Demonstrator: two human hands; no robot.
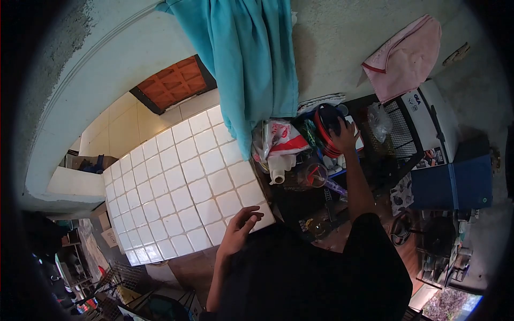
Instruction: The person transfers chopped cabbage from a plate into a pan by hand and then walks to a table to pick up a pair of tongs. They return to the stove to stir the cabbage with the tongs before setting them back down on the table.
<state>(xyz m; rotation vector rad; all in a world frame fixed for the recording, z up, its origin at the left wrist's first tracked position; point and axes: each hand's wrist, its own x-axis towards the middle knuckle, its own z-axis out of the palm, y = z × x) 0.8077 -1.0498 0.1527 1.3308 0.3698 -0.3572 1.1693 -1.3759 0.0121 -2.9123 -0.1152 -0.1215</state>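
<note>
My right hand (344, 135) reaches into the clutter past the counter's right end. Its fingers are bent over a stack of round red dishes (324, 131) with a dark inside, gripping near the edge; exactly how many pieces are held is hidden. The stack stands tilted among bags and containers. My left hand (242, 231) hovers by the near right corner of the white tiled counter (187, 184), its fingers loosely curled and apart, with nothing in them.
A white and red plastic bag (286, 138) and a clear cup (315, 175) lie beside the stack. A teal curtain (262, 64) hangs over the counter's back edge. On the right are a pink cloth (404, 59), a white GEA appliance (431, 115) and a blue box (450, 184).
</note>
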